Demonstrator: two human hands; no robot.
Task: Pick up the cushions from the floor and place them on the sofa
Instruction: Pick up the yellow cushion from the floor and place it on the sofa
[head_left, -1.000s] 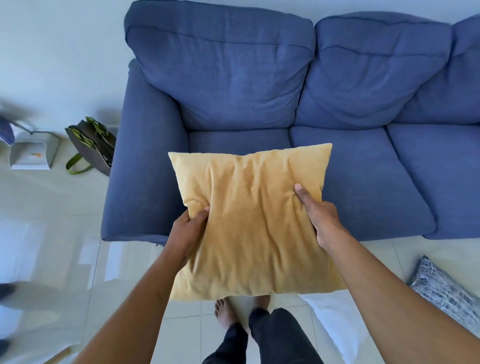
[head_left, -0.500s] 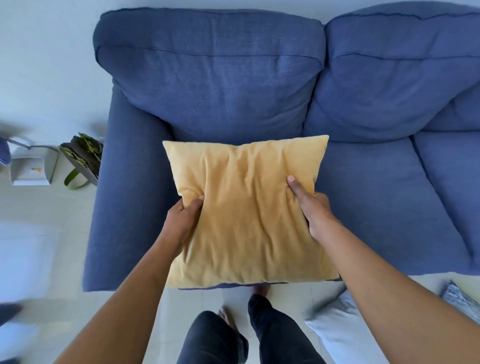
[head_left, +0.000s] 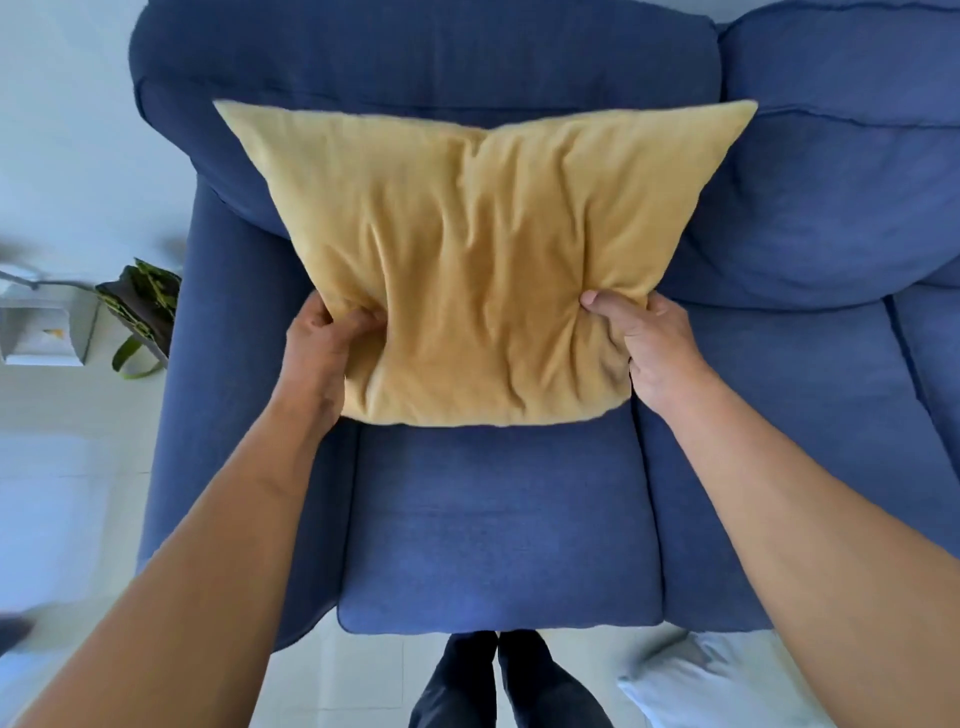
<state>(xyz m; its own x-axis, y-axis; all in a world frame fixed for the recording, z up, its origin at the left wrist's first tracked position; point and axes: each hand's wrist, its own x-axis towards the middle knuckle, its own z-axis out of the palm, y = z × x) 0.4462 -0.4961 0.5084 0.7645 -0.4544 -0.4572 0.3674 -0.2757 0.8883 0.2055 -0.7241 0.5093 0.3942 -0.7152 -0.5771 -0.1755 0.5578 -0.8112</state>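
Two dark trouser legs (head_left: 498, 680) of yours stand on the pale tiled floor (head_left: 57, 519), right at the front edge of the blue sofa (head_left: 498, 530). Just to the right of them, also against the sofa's front edge, a white cushion (head_left: 711, 686) lies on the floor, partly hidden under your right forearm.

Both your arms reach forward over the sofa's leftmost seat pad. Your left hand (head_left: 317, 348) has its grip closed on the lower left edge of the yellow cushion (head_left: 483, 260), thumb pressed into the front face and the fabric bunched beneath it; the other fingers are hidden behind. Your right hand (head_left: 649, 348) is closed the same way on the lower right edge, thumb on the front, cloth gathered around it. The yellow cushion sits between your two hands, so each grip pinches a lower side while the wide top spreads out above and beyond them.

That cushion stands upright at the back of the leftmost seat, its upper part against the sofa's back cushion. Whether its lower edge touches the seat pad you cannot tell.

Left of the sofa's armrest, a dark bag (head_left: 143, 306) with green straps and a small white box (head_left: 44, 338) sit on the floor near the wall.
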